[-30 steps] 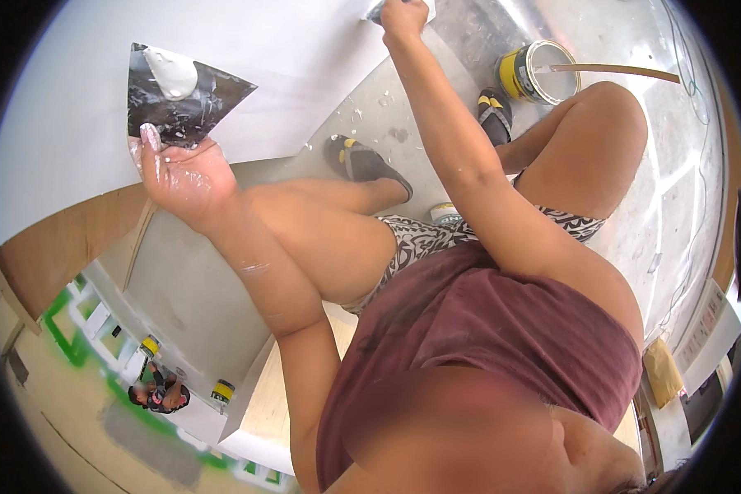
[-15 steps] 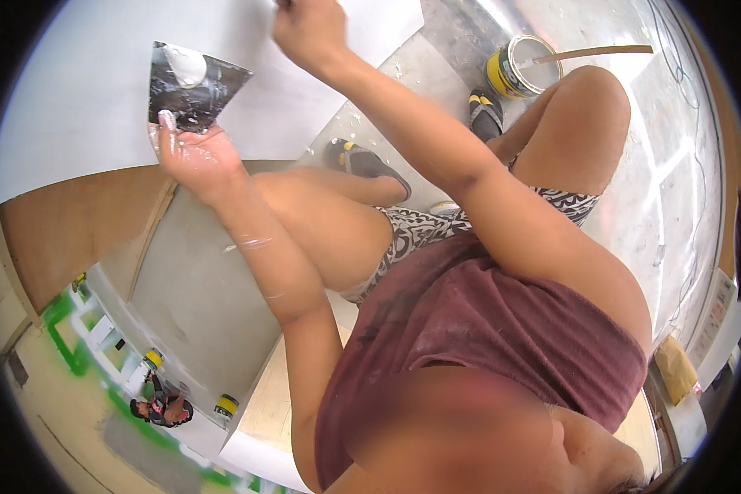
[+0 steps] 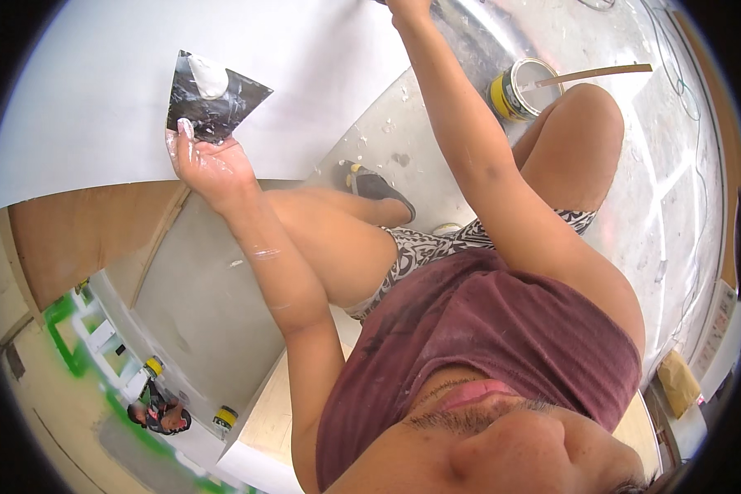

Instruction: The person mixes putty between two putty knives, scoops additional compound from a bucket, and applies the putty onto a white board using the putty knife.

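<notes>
My left hand (image 3: 214,170), its fingers smeared with white, grips the lower edge of a dark, flat putty plate (image 3: 214,109). A lump of white putty (image 3: 210,77) sits on the plate's upper part. Behind it spreads a large smooth white panel (image 3: 99,107). My right hand (image 3: 409,8) is at the top edge of the picture, by the panel's right end, with most of its fingers cut off. It seems closed on something dark, of which only a sliver shows.
A yellow and black bucket (image 3: 506,95) with a long wooden stick (image 3: 601,72) across it stands on the floor beside my knee. White flecks dot the grey floor (image 3: 370,123). A cable (image 3: 698,189) runs along the right. Another person (image 3: 158,412) sits far off at lower left, near yellow buckets.
My right hand has swept right and up, from over the panel to the picture's top edge. My left hand and the putty plate have shifted slightly right and down in view.
</notes>
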Motion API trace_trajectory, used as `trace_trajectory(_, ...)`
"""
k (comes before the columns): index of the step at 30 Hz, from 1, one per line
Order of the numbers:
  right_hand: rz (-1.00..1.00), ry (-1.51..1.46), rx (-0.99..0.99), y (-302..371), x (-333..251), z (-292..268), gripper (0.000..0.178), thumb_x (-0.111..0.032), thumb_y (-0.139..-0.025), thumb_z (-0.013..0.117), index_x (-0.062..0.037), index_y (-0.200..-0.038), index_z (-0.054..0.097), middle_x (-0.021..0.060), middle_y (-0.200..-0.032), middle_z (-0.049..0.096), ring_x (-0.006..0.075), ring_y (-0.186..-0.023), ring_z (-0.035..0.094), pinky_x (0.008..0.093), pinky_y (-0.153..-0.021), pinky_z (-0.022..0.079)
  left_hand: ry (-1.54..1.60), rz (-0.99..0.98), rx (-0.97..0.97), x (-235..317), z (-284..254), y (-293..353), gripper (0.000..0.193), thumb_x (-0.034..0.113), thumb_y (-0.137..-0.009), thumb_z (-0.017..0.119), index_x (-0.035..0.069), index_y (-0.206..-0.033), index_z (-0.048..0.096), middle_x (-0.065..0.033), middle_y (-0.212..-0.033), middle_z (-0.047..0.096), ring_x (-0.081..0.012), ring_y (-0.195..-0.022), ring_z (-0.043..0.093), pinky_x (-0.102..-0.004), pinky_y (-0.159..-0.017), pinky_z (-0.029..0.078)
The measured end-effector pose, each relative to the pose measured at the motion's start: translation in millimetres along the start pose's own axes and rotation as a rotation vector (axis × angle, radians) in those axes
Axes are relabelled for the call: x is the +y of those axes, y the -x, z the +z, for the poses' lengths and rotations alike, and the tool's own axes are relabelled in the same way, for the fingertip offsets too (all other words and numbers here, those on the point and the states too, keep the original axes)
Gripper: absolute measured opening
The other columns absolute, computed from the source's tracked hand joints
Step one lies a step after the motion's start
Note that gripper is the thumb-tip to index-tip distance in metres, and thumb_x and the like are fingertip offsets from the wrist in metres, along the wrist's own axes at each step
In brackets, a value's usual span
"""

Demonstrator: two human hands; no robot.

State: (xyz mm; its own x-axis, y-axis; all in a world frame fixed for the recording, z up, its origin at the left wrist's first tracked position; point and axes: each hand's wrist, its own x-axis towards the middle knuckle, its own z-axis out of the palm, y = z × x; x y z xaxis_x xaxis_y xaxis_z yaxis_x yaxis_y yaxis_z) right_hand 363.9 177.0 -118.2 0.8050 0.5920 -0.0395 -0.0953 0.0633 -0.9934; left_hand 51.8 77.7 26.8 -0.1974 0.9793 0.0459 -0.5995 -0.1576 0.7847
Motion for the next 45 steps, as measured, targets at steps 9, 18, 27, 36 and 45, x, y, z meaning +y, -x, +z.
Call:
trace_trajectory(9, -0.415, 0.383, 0.071, 61, -98, 54, 0.030, -0.018, -0.090, 0.052, -0.0035, -0.114, 0.063, 0.0310, -0.096, 0.065, 0.0457, -0.090, 0.064, 0.0494, -0.081, 0.051, 0.036, 0.016, 0.102, -2, 6, 0, 0.014, 0.008, -0.088, 0.060, 0.006, -0.101, 0.056, -0.0031, -0.097, 0.061, -0.0117, -0.084, 0.059, -0.0247, -0.072, 0.049)
trace_trajectory(18, -0.467, 0.233, -0.157, 137, -73, 19, 0.035, -0.008, -0.082, 0.056, -0.0109, -0.115, 0.066, 0.0202, -0.089, 0.070, 0.0374, -0.084, 0.068, 0.0436, -0.080, 0.054, 0.007, 0.036, -0.062, -1, 2, 2, 0.024, 0.009, -0.090, 0.060, 0.005, -0.111, 0.050, -0.0051, -0.100, 0.058, -0.0133, -0.092, 0.057, -0.0290, -0.084, 0.047)
trace_trajectory(27, 0.160, -0.197, -0.004, 44, 93, -56, 0.013, -0.005, -0.085, 0.061, 0.0059, -0.091, 0.061, 0.0102, -0.079, 0.065, 0.0180, -0.065, 0.063, 0.0307, -0.061, 0.053, 0.025, -0.002, 0.116, -1, 9, 4, 0.007, 0.009, -0.089, 0.060, 0.011, -0.094, 0.056, 0.0030, -0.088, 0.060, -0.0053, -0.077, 0.057, -0.0169, -0.059, 0.044)
trace_trajectory(36, 0.864, -0.368, 0.049, 90, 230, -117, 0.031, -0.002, -0.091, 0.055, -0.0054, -0.121, 0.048, 0.0125, -0.111, 0.061, 0.0309, -0.098, 0.065, 0.0521, -0.086, 0.056, -0.048, 0.015, 0.047, -4, -13, -3, 0.018, 0.010, -0.088, 0.059, 0.007, -0.105, 0.053, -0.0021, -0.100, 0.056, -0.0121, -0.089, 0.055, -0.0273, -0.078, 0.046)
trace_trajectory(45, 0.955, -0.368, 0.039, 96, 272, -107, 0.030, -0.004, -0.092, 0.057, -0.0072, -0.120, 0.048, 0.0117, -0.111, 0.061, 0.0288, -0.098, 0.063, 0.0510, -0.086, 0.055, -0.212, 0.028, 0.208, -2, -7, 5, 0.032, 0.012, -0.085, 0.064, 0.010, -0.114, 0.051, 0.0037, -0.102, 0.055, -0.0049, -0.089, 0.052, -0.0239, -0.070, 0.037)
